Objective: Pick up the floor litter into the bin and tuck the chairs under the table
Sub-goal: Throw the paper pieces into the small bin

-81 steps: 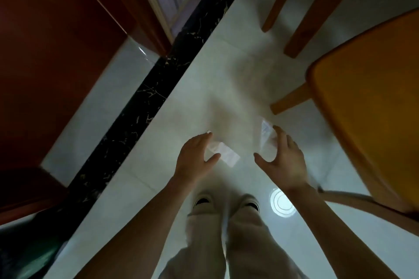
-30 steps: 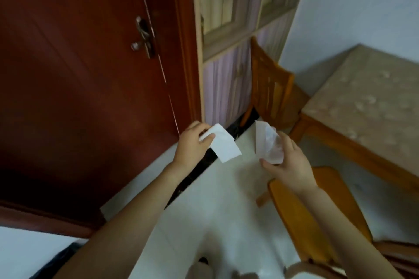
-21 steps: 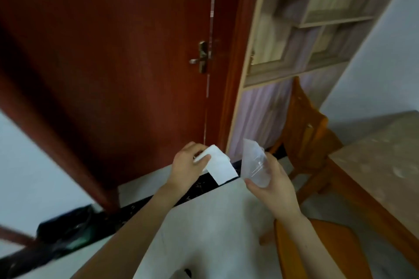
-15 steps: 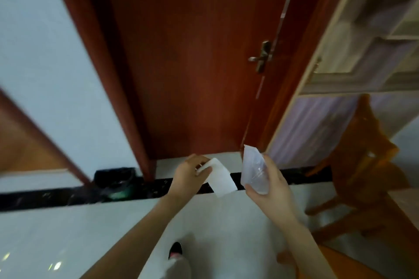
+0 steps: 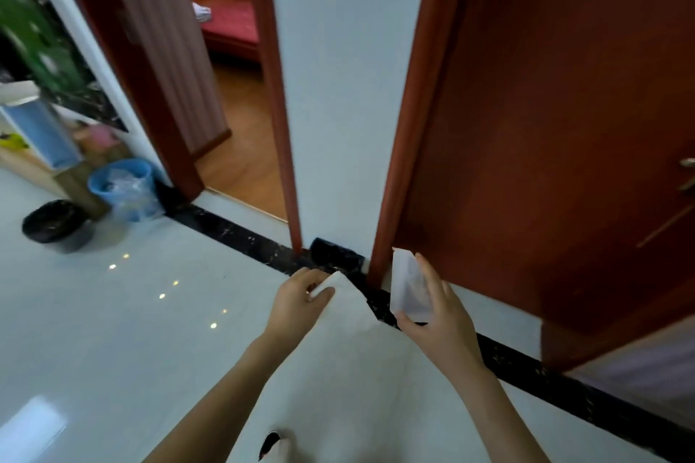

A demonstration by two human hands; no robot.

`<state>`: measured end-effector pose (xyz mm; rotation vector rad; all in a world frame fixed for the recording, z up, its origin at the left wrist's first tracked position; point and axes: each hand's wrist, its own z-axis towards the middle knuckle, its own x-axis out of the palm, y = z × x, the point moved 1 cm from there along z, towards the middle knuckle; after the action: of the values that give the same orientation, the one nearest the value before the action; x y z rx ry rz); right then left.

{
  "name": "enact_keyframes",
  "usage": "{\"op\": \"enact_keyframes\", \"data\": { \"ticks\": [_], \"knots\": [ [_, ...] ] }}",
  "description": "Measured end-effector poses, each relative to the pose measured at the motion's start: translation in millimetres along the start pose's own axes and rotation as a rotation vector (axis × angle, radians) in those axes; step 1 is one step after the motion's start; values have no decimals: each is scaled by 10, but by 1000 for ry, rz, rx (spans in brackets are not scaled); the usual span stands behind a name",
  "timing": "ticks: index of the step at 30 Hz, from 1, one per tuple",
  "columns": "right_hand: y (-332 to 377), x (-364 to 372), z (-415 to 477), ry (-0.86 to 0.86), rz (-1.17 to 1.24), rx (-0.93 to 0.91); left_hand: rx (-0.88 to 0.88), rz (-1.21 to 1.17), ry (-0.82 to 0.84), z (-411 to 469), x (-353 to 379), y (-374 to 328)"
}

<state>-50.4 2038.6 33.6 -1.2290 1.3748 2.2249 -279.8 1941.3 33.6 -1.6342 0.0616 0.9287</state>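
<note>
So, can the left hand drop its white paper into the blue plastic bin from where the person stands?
Probably not yet. The left hand pinches the white paper, and the blue plastic bin stands far off to the left across open white floor. Nothing blocks the way; it needs steps closer.

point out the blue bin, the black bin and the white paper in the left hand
blue bin (image 5: 126,177), head view, on its blue front wall
black bin (image 5: 52,224), head view, on its dark liner
white paper (image 5: 348,306), head view, on the flat sheet below the left hand's (image 5: 297,303) fingers
</note>
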Motion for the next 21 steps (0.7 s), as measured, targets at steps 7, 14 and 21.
{"op": "enact_keyframes", "data": {
  "ticks": [7, 14, 21],
  "knots": [
    [707, 1091, 573, 82, 14, -1, -90, 42, -32, 465, -974, 981],
    [967, 1596, 932, 59, -2, 62, -103, 46, 0, 1067, -1432, 1540],
    [608, 1807, 1513, 32, 26, 175, -119, 55, 100, 1922, -1162, 1694]
  ]
}}
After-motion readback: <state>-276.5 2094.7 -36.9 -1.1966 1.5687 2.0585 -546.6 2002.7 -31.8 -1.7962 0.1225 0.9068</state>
